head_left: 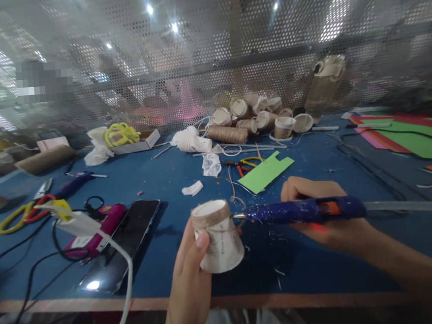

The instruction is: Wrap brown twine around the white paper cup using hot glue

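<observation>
My left hand is closed around a white paper cup, held upside down above the near part of the table. Brown twine is wound in a band round the cup's narrow upper end, and a loose strand hangs on its side. In my right hand is a blue glue gun with a clear glue stick in its back end. Its metal nozzle points left and meets the cup's side just by the twine; whether it touches I cannot tell.
Twine-wrapped cups and a twine roll lie at the back. Green card covers part of some pliers. At left are scissors, a phone, a magenta power bank and cables. Coloured sheets lie at right.
</observation>
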Tool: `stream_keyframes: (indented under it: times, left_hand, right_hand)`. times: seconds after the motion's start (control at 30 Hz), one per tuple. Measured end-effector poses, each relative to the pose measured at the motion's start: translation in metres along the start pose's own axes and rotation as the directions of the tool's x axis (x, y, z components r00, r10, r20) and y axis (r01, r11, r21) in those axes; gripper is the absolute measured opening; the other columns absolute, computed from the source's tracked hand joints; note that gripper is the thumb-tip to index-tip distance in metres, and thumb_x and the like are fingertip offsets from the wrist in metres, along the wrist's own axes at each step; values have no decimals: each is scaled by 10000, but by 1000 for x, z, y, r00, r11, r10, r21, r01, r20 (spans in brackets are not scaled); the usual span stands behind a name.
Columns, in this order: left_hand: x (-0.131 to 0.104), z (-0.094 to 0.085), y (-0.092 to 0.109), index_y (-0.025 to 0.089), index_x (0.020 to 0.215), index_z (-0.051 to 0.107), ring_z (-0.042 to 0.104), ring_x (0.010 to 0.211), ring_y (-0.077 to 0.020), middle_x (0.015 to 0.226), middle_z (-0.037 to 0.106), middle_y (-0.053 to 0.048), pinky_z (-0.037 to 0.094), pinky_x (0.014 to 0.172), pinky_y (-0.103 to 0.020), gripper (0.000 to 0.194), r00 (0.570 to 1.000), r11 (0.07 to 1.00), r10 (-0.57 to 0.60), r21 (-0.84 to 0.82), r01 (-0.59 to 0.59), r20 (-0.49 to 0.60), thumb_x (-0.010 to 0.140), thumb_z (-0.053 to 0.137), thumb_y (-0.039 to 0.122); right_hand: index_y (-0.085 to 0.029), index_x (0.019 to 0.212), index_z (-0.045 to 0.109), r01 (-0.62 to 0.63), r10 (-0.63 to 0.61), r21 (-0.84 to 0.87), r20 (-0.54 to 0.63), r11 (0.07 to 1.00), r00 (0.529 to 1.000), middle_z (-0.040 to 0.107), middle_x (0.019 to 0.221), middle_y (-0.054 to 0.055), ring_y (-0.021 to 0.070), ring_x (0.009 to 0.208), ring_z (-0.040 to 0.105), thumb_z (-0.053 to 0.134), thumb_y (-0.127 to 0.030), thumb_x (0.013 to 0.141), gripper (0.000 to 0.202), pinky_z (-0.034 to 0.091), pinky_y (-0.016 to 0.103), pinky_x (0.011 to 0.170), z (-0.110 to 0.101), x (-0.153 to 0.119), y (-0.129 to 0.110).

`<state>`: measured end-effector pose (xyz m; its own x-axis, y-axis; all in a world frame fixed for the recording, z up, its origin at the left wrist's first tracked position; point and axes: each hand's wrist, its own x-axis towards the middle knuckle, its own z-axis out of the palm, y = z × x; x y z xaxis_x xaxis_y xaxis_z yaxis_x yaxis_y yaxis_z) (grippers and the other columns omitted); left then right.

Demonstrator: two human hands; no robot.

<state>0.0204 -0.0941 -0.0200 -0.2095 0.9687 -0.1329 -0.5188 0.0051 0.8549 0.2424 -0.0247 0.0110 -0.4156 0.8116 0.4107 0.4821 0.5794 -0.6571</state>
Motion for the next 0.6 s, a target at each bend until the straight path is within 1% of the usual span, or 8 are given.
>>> stream_keyframes:
  times: [0.1, 0.17, 0.27, 0.33, 0.37, 0.47, 0.53, 0.6]
  left_hand:
    - [-1, 1, 1, 189, 1291, 681, 678, 1125, -326, 1166, 754, -101, 569, 920, -385, 504, 1000, 1000, 7, 0, -7, 5, 847, 695, 427]
    - [-1, 2, 1, 194, 1276, 693, 674, 1125, -320, 1144, 756, -97, 564, 923, -376, 485, 1000, 1000, 18, 5, -18, 10, 851, 687, 428]
    - [-2, 1, 1, 187, 1261, 698, 680, 1097, -321, 1140, 752, -106, 564, 912, -385, 477, 999, 999, 34, 24, -35, 27, 862, 667, 445]
    - [-2, 0, 1, 175, 1250, 699, 688, 1069, -328, 1136, 751, -117, 566, 897, -399, 482, 999, 999, 38, 31, -39, 35, 865, 653, 460]
    - [-2, 0, 1, 168, 1243, 700, 690, 1061, -330, 1134, 751, -121, 566, 893, -403, 482, 999, 999, 35, 28, -36, 35, 865, 652, 463]
    - [-2, -1, 1, 159, 1229, 703, 694, 1047, -330, 1125, 751, -125, 560, 896, -407, 486, 1000, 1000, 12, 7, -12, 29, 854, 672, 467]
    - [-2, -2, 2, 165, 1234, 703, 701, 1029, -324, 1108, 752, -120, 557, 900, -408, 496, 999, 1000, -2, 10, 1, 32, 846, 681, 473]
    - [-2, -2, 2, 167, 1243, 701, 704, 1020, -322, 1100, 751, -121, 557, 898, -413, 499, 999, 1000, -2, 20, 1, 43, 851, 675, 475]
  right_hand:
    - [-235, 641, 443, -51, 51, 5, -7, 999, 999, 527, 569, -44, 117, 508, 444, 651, -159, 746, 245, 327, 252, 475, 1, 1, 1]
    - [-238, 637, 450, -98, 101, 56, -53, 994, 993, 504, 581, -43, 127, 530, 441, 656, -184, 753, 242, 338, 263, 492, 1, 3, 4]
    - [-238, 635, 484, -274, 298, 196, -101, 942, 949, 479, 574, -43, 131, 534, 447, 677, -260, 763, 233, 381, 284, 527, 0, 10, 12]
    - [-228, 623, 520, -442, 475, 331, -20, 834, 880, 453, 509, -51, 114, 483, 418, 687, -338, 793, 263, 378, 283, 506, -1, 17, 19]
    - [-219, 643, 547, -488, 540, 427, 0, 761, 842, 442, 499, -57, 104, 469, 401, 684, -382, 811, 272, 357, 273, 477, -2, 21, 23]
    - [-195, 667, 559, -566, 593, 467, 105, 680, 799, 499, 545, -49, 86, 476, 441, 796, -425, 742, 338, 391, 251, 451, -5, 30, 35]
    - [-178, 670, 573, -609, 608, 438, 161, 662, 777, 569, 593, -19, 93, 496, 507, 882, -397, 657, 379, 447, 252, 454, -7, 34, 43]
    - [-154, 710, 625, -638, 618, 403, 199, 656, 760, 654, 662, 35, 120, 545, 586, 898, -377, 648, 359, 514, 265, 481, -10, 37, 50]
